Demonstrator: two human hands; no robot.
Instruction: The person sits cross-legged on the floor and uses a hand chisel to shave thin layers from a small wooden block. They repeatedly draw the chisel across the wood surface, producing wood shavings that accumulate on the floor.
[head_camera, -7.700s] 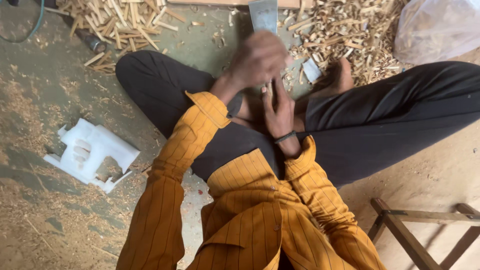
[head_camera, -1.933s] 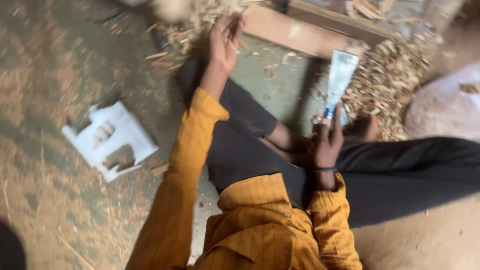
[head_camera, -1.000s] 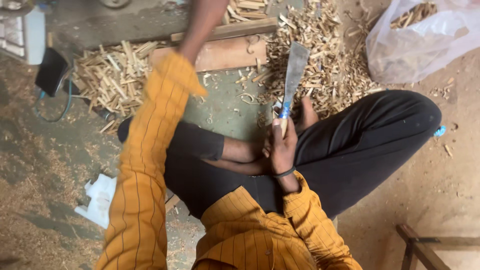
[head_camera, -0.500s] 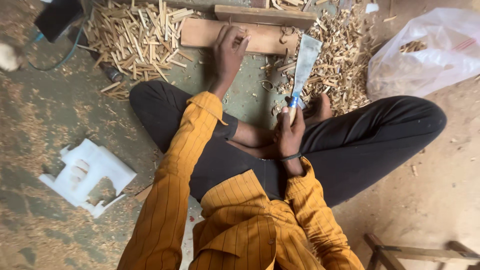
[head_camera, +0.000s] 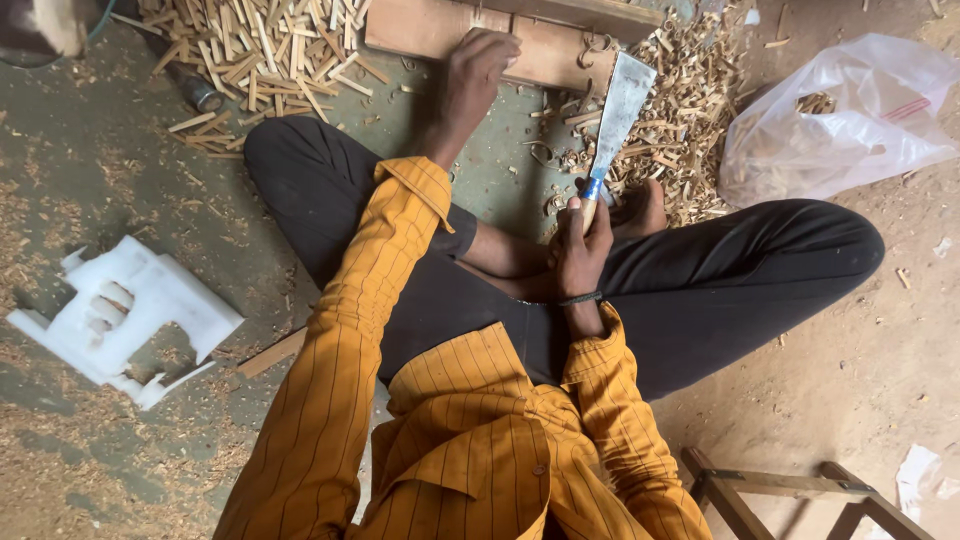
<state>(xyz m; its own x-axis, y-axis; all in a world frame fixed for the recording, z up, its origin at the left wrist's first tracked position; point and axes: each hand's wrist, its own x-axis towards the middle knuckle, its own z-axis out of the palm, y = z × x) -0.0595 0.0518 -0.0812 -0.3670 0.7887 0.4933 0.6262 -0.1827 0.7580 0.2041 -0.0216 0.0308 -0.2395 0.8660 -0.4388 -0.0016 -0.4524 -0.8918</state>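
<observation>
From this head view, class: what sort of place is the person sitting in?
Probably a woodworking floor: split wood sticks and shavings litter the ground, the right hand holds a broad blade, the left hand rests on a plank.

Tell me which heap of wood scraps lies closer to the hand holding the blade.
The heap of curly shavings beside the plastic bag, just past the right hand. The pile of straight sticks lies far left.

Dusty earthen floor (head_camera: 880, 360), sawdust-strewn at left. Heap of pale wood splints (head_camera: 255, 45) far left; curled shavings (head_camera: 690, 120) far centre. Translucent plastic bag (head_camera: 830, 115) far right. White moulded foam block (head_camera: 125, 315) left. Wooden frame (head_camera: 770, 490) near right.
</observation>
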